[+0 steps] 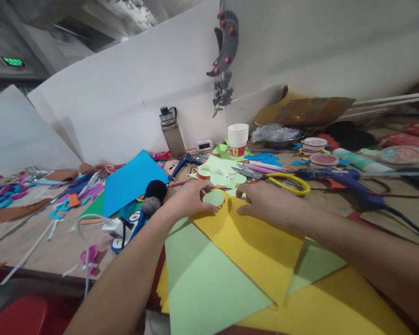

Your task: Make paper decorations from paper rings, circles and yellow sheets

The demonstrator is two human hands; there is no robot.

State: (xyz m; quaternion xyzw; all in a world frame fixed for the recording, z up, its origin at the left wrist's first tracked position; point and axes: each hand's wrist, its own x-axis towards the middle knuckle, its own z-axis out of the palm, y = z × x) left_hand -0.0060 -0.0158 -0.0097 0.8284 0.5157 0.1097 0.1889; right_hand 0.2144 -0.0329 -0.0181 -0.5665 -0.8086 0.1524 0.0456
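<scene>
My left hand (191, 199) curves its thumb and fingers around a small round light-green disc (213, 198) with a reddish edge. This disc rests at the far corner of a yellow paper sheet (251, 237). To the right, my right hand (260, 201) hovers over or touches the same sheet, its thumb and fingers bent and apart, with nothing visible between them. Beneath lie a light-green sheet (202, 279) and more yellow paper (342, 302). Just beyond my hands sit light-green paper cut-outs (219, 168) and yellow-handled scissors (289, 184).
A blue sheet (132, 184), a black yarn ball (156, 190) and a white plug (117, 229) lie left. Behind stand a bottle (172, 132), a small clock (204, 145) and stacked paper cups (238, 138). A blue glue gun (349, 186) with its cable lies right.
</scene>
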